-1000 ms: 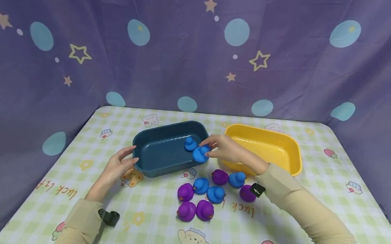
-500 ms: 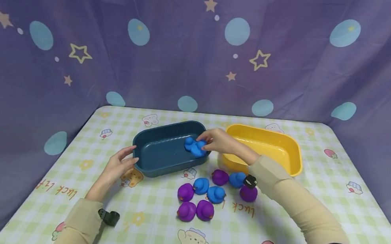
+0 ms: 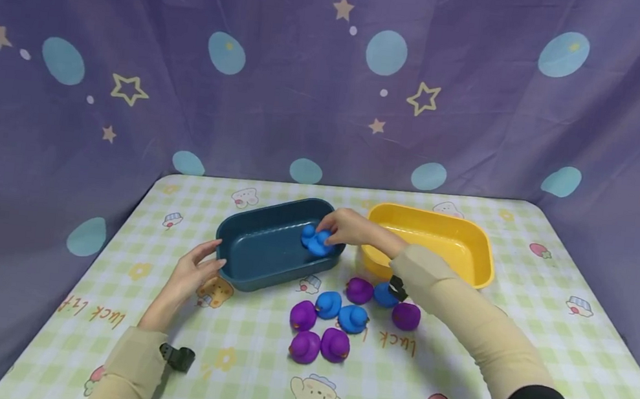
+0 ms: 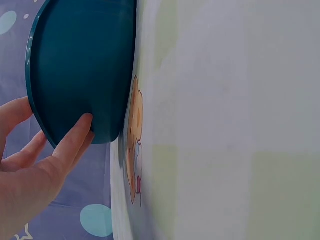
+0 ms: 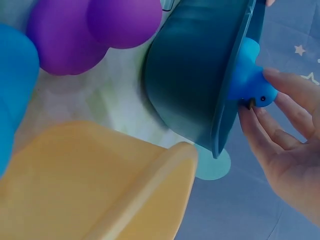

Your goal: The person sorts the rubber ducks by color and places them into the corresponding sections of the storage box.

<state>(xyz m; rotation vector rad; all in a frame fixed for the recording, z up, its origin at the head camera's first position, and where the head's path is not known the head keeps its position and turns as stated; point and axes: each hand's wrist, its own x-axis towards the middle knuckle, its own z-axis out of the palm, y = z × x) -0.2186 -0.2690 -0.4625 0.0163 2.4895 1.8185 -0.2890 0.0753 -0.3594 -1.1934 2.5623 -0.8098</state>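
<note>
My right hand [image 3: 350,227] pinches a blue rubber duck [image 3: 320,245] by its head, inside the right end of the dark teal tub [image 3: 270,280]. Right beside it in the tub sits another blue duck [image 3: 307,231], partly covered by the held one. In the right wrist view, thumb and fingertips close round the head of the duck [image 5: 250,75], just past the rim. My left hand [image 3: 189,273] touches the tub's left end, its fingers spread and only slightly bent. The left wrist view shows the fingertips [image 4: 86,120] against the tub's outer wall.
A yellow tub [image 3: 483,262] stands at the right, near the teal one. In front of both lie several purple ducks [image 3: 304,346] and three blue ducks [image 3: 353,319], one partly behind my right wrist camera [image 3: 398,288]. A purple curtain [image 3: 284,92] hangs behind the table.
My right hand has carried the blue duck left and down, from over the teal tub's right rim to beside the other blue duck inside. The left hand has stayed in place.
</note>
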